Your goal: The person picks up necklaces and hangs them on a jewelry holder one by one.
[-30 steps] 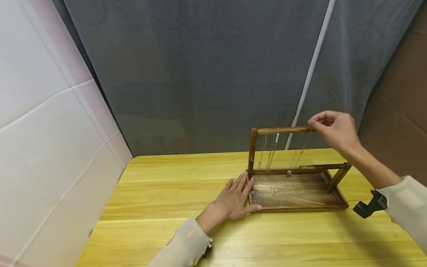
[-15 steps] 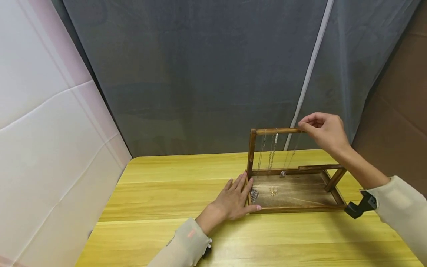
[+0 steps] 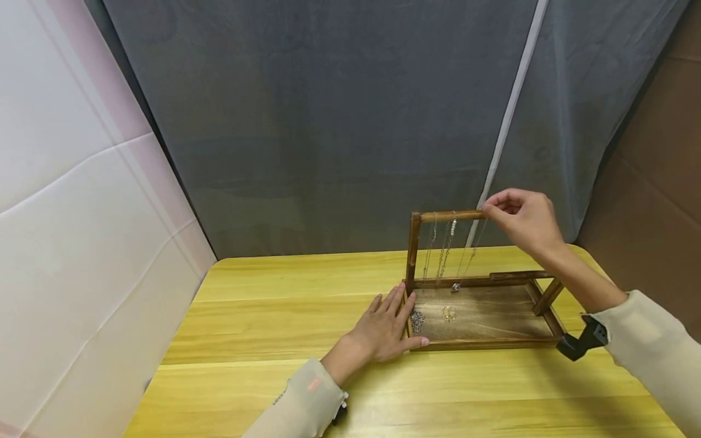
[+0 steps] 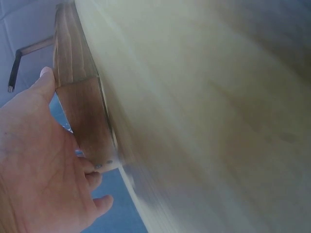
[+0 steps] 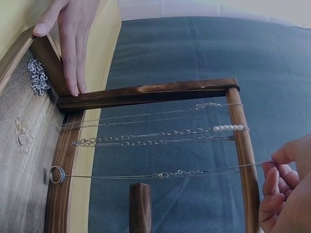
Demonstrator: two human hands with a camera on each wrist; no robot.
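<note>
My right hand (image 3: 526,225) pinches a thin silver necklace (image 5: 121,177) between thumb and fingertips at the top bar (image 3: 451,216) of a dark wooden jewelry stand. The chain crosses the bar, and its ring-shaped pendant (image 5: 57,174) dangles near the tray's back edge. To the left on that bar hang a thin chain necklace (image 3: 427,255) and a chunkier chain with white beads (image 5: 227,128). My left hand (image 3: 380,328) lies with fingers extended along the left end of the stand's tray (image 3: 493,345), thumb at its front corner.
A lower bar (image 3: 520,275) on a short post stands at the stand's right. Inside the tray are a heaped silver chain (image 3: 418,321) and small gold-coloured jewelry (image 3: 449,313). The yellow wood-grain table (image 3: 263,316) ends at a grey curtain (image 3: 328,152).
My right hand has slid left along the top bar with the necklace, bringing its pendant nearer the other chains. My left hand has stayed put.
</note>
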